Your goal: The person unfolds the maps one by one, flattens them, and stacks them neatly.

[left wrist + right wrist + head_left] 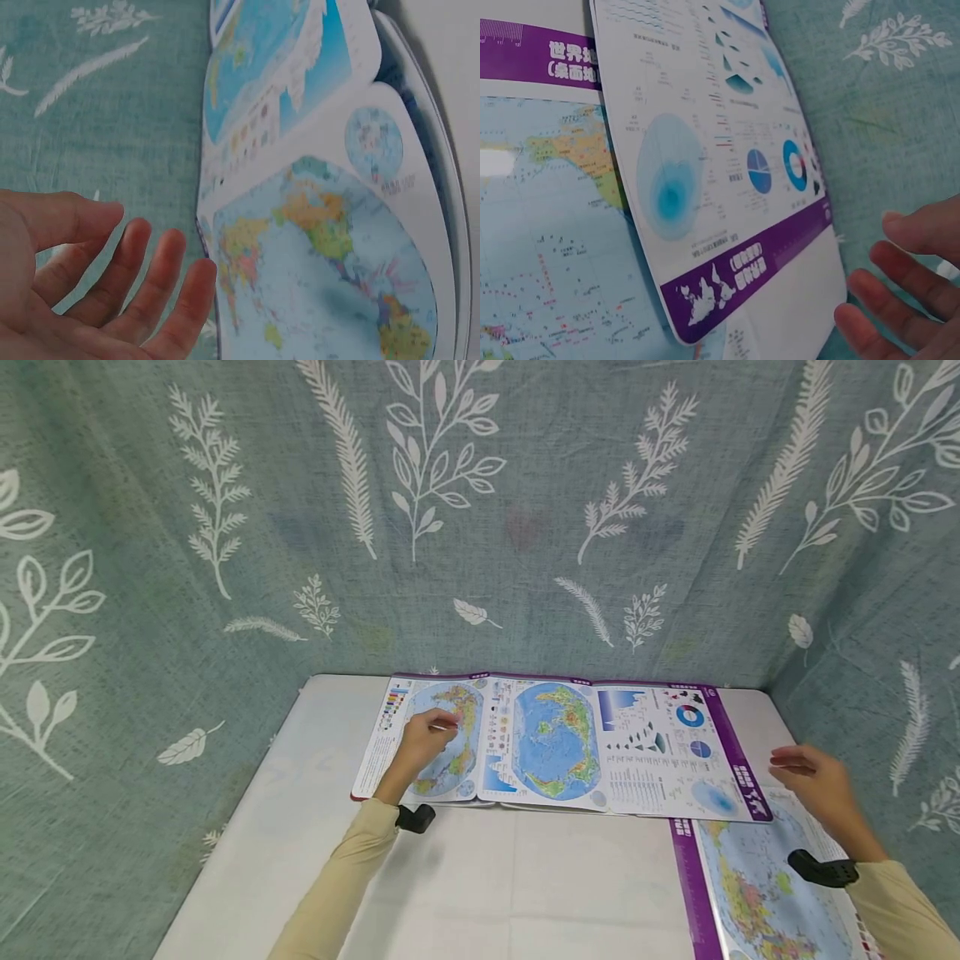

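Observation:
A long folding world map (555, 793) lies spread along the far side of the white table, its panels showing maps, charts and a purple end strip. My left hand (427, 742) hovers above its left panel with loosely bent fingers and nothing in them. In the left wrist view the thumb and fingers (171, 262) are apart. Past the map's right end is my right hand (819, 783), raised and holding nothing. A second map sheet (765, 885) with a purple border lies at the front right, partly under the long map and partly hidden by the right forearm.
A green-blue cloth (480, 593) with white leaf prints hangs behind the white table (480, 877) and along both sides. Each wrist wears a black camera band. The long map's near edge looks slightly lifted, with layers beneath it, in the left wrist view.

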Available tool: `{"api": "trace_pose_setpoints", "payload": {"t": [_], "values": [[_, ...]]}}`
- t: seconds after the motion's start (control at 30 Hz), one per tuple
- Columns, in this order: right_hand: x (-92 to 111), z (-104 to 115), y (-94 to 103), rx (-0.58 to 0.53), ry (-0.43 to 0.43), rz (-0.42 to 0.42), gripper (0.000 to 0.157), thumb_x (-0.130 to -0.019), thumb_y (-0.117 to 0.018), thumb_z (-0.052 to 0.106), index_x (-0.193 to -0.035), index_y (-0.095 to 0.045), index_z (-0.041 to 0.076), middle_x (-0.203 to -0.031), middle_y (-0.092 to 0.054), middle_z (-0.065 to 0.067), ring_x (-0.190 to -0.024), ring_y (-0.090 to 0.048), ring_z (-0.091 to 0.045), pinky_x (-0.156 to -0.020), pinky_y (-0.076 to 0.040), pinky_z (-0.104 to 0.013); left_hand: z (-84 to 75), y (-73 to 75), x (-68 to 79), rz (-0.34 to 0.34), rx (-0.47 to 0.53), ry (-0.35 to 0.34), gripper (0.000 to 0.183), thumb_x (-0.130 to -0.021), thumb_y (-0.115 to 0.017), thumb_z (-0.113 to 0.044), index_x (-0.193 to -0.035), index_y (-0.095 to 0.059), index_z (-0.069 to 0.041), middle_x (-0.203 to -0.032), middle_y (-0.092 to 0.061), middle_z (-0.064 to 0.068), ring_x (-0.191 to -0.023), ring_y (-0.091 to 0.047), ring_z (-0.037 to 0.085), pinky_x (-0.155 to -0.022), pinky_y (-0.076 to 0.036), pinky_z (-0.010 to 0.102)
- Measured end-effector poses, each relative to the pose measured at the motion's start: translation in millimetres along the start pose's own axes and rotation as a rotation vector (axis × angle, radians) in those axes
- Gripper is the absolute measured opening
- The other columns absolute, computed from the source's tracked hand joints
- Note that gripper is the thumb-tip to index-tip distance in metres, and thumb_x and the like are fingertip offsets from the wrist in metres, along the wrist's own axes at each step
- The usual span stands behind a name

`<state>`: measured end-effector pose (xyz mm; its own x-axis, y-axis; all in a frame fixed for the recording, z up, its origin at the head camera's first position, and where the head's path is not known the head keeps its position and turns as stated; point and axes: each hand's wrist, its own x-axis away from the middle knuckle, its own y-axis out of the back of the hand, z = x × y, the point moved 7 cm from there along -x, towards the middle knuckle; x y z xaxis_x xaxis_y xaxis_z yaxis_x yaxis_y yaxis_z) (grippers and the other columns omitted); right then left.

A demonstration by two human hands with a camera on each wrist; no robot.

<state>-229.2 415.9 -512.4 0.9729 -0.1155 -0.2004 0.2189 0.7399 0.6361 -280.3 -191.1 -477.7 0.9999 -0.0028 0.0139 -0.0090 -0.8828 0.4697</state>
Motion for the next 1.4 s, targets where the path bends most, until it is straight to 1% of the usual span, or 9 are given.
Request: {"api": "trace_pose_setpoints", "payload": {"t": [0.1,0.23,0.37,0.57,0.8,0.93,1.03,1.23,1.4], "values": [[6,6,7.1,-0.027,-0.004,-0.008,0.026,-0.089,-0.066,0.018,-0.109,-0.061,0.002,-0.095,-0.063,0.000,-0.080,-0.054,0.004,-0.059,-0.047,-0.017,-6.6,-9.1,1.6,0.019,0.019,-0.016,0.020,-0.089,-0.064,-0.007,-0.109,-0.066,-0.004,-0.098,-0.064,0.010,-0.088,-0.062,0.031,-0.066,-0.053,0.034],[17,36,18.1,-0.006,0.004,-0.001,0.030,-0.090,-0.064,0.012,-0.112,-0.057,-0.008,-0.094,-0.063,-0.008,-0.077,-0.049,0.014,-0.059,-0.044,-0.010,-15.5,-21.0,4.5,0.058,0.057,-0.026,0.019,-0.090,-0.063,-0.007,-0.108,-0.065,-0.004,-0.097,-0.063,0.011,-0.091,-0.061,0.038,-0.070,-0.053,0.045],[24,52,26.7,0.045,-0.006,0.005,0.030,-0.091,-0.062,0.009,-0.113,-0.056,-0.010,-0.089,-0.060,0.010,-0.075,-0.045,0.019,-0.058,-0.043,-0.008,-22.9,-32.4,7.3,0.095,0.092,-0.025,0.018,-0.090,-0.063,-0.007,-0.108,-0.066,-0.006,-0.098,-0.063,0.010,-0.093,-0.060,0.039,-0.074,-0.052,0.052],[31,50,38.0,0.043,-0.005,-0.005,0.028,-0.089,-0.063,0.008,-0.109,-0.057,-0.011,-0.086,-0.051,0.030,-0.074,-0.046,0.019,-0.057,-0.044,-0.009,-30.5,-49.2,10.8,0.124,0.095,-0.048,0.017,-0.089,-0.064,-0.007,-0.106,-0.067,-0.007,-0.096,-0.064,0.009,-0.088,-0.063,0.032,-0.068,-0.055,0.042],[38,36,46.1,0.069,-0.046,-0.005,0.029,-0.089,-0.066,0.014,-0.107,-0.058,-0.007,-0.085,-0.050,0.033,-0.074,-0.044,0.020,-0.056,-0.040,-0.010,-42.7,-72.5,18.3,0.203,0.137,-0.075,0.018,-0.090,-0.063,-0.005,-0.108,-0.065,-0.003,-0.100,-0.063,0.015,-0.089,-0.061,0.038,-0.072,-0.053,0.049],[42,27,47.1,0.132,-0.125,-0.016,0.035,-0.090,-0.064,0.015,-0.114,-0.056,-0.009,-0.093,-0.063,0.001,-0.073,-0.039,0.019,-0.057,-0.040,-0.015,-55.7,-86.2,27.1,0.267,0.171,-0.089,0.019,-0.091,-0.060,-0.005,-0.110,-0.063,-0.002,-0.102,-0.062,0.017,-0.092,-0.061,0.038,-0.075,-0.052,0.052],[45,23,47.5,0.186,-0.191,-0.018,0.039,-0.091,-0.062,0.016,-0.118,-0.053,-0.011,-0.105,-0.058,-0.028,-0.074,-0.040,0.012,-0.057,-0.039,-0.020,-58.2,-99.5,29.5,0.286,0.173,-0.102,0.017,-0.092,-0.060,-0.006,-0.108,-0.064,-0.005,-0.100,-0.063,0.012,-0.091,-0.061,0.037,-0.074,-0.053,0.049],[53,20,52.7,0.226,-0.235,-0.036,0.038,-0.091,-0.061,0.010,-0.117,-0.050,-0.014,-0.111,-0.054,-0.035,-0.077,-0.050,-0.012,-0.059,-0.040,-0.026,-63.6,-123.4,34.0,0.326,0.183,-0.102,0.017,-0.091,-0.061,-0.009,-0.108,-0.065,-0.006,-0.097,-0.063,0.007,-0.091,-0.061,0.038,-0.072,-0.054,0.047],[60,14,54.9,0.217,-0.261,-0.043,0.039,-0.092,-0.059,0.007,-0.119,-0.046,-0.017,-0.112,-0.050,-0.038,-0.087,-0.052,-0.039,-0.065,-0.045,-0.042,-69.2,-139.6,39.0,0.344,0.176,-0.122,0.016,-0.091,-0.061,-0.007,-0.106,-0.066,-0.005,-0.094,-0.064,0.008,-0.089,-0.061,0.040,-0.068,-0.055,0.040]]}}
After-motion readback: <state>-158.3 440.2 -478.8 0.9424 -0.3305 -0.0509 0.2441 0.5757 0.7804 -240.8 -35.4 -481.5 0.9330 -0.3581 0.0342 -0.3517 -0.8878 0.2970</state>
